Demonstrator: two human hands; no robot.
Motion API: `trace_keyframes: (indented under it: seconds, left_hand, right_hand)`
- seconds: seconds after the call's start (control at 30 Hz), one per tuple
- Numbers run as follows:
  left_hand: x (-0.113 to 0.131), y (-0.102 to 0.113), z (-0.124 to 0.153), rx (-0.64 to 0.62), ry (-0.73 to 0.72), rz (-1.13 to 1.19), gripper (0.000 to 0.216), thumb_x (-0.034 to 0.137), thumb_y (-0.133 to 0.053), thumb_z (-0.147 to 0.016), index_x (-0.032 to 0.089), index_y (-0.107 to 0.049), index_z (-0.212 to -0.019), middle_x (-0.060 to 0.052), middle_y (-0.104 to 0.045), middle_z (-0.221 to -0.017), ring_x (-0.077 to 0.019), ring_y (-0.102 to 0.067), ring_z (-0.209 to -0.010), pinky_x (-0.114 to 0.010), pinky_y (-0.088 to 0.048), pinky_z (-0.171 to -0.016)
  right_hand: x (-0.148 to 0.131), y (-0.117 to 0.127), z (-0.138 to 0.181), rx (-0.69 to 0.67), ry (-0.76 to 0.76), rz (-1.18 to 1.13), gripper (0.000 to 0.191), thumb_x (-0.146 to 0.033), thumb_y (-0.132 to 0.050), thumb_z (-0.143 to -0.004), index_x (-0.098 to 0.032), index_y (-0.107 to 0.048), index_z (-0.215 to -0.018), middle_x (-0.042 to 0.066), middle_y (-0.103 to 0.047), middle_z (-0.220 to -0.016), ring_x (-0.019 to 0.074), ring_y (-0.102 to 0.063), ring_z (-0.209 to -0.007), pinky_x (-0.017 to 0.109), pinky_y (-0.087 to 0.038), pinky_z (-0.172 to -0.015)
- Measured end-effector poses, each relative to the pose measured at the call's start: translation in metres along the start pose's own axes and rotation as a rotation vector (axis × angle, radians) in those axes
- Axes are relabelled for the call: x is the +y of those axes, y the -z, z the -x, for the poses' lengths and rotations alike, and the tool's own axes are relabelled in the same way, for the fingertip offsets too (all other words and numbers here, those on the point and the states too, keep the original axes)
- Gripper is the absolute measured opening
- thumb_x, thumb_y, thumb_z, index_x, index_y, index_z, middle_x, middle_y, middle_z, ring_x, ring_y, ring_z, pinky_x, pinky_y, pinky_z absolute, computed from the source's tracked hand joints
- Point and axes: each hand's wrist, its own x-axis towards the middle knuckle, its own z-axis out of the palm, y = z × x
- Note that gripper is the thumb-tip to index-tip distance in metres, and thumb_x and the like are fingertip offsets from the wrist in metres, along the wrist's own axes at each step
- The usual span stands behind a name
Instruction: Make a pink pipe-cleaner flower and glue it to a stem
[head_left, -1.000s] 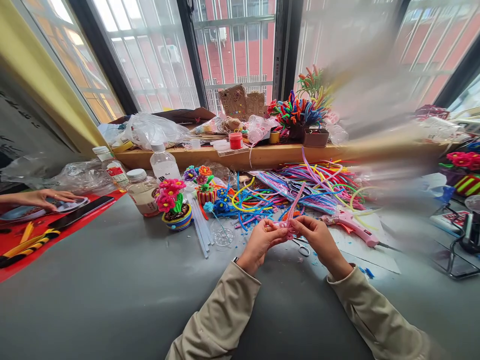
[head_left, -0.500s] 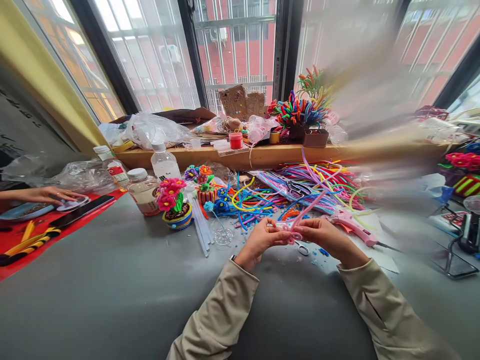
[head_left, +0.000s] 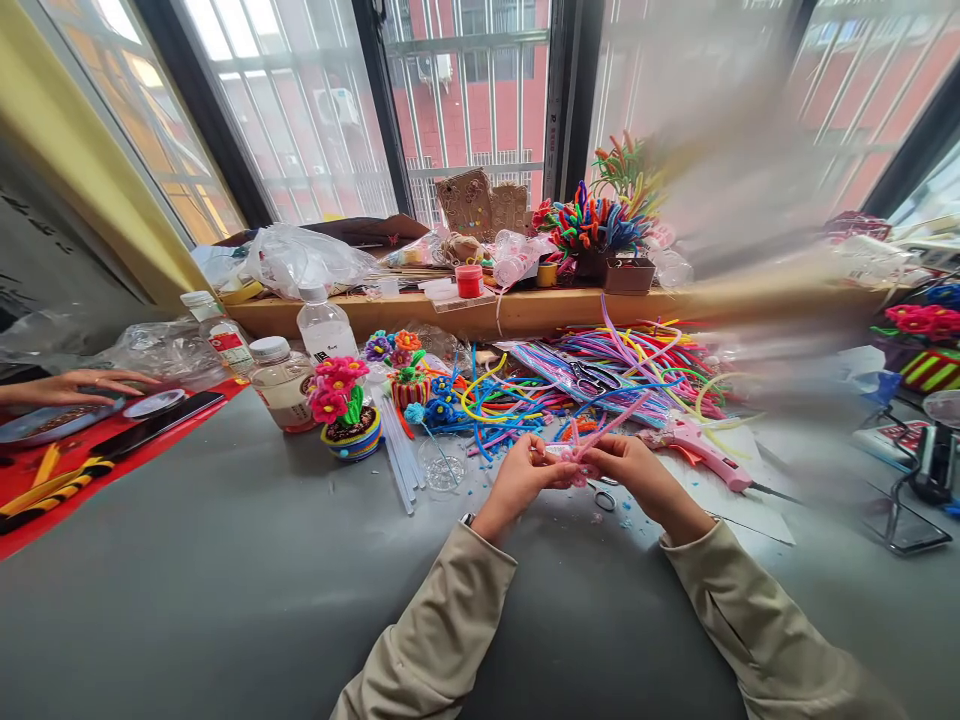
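Between my two hands is a pink pipe cleaner [head_left: 580,470] bent into small loops, with a loose length slanting up to the right. My left hand [head_left: 526,474] pinches the looped part from the left. From the right, my right hand [head_left: 637,472] grips the same piece between thumb and fingers. Just beneath my right hand lie the handles of scissors [head_left: 604,497], partly hidden. Beyond the hands spreads a heap of colourful pipe cleaners [head_left: 510,405]. A pink hot glue gun [head_left: 705,450] rests right of my right hand on white paper.
Left of centre stand a small pot of pink pipe-cleaner flowers [head_left: 345,410], bottles [head_left: 281,385], glue sticks [head_left: 397,455] and a clear dish [head_left: 442,467]. At far left, another person's hand [head_left: 82,386] is over a blue tray [head_left: 45,430], near a phone [head_left: 166,428].
My right hand has shifted slightly left, and the pink loops are turned and more covered by fingers. The other person's hand has moved left off the white round lid.
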Motion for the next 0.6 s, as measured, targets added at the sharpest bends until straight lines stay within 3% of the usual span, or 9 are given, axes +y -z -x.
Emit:
trace_keyframes:
  seconds: [0.17, 0.6]
  left_hand:
    - [0.0087, -0.0014, 0.0069, 0.108, 0.017, 0.109, 0.042, 0.022, -0.073, -0.049, 0.016, -0.033, -0.063, 0.0, -0.057, -0.063, -0.0129, -0.06, -0.061, -0.027, -0.047, -0.064]
    - [0.0041, 0.0019, 0.0033, 0.066, 0.045, 0.186, 0.035, 0.018, -0.07, -0.054, 0.015, -0.039, -0.069, -0.002, -0.058, -0.069, -0.0125, -0.06, -0.064, -0.028, -0.047, -0.07]
  right_hand:
    - [-0.0052, -0.0022, 0.0033, 0.032, 0.044, 0.057, 0.029, -0.043, -0.056, -0.064, -0.015, -0.061, -0.071, -0.001, -0.056, -0.061, 0.0093, -0.048, -0.054, 0.023, -0.04, -0.054]
    - [-0.0096, -0.005, 0.0083, 0.069, 0.226, 0.288, 0.024, -0.04, -0.054, -0.068, -0.017, -0.059, -0.072, 0.001, -0.057, -0.062, 0.0127, -0.05, -0.056, 0.023, -0.039, -0.051]
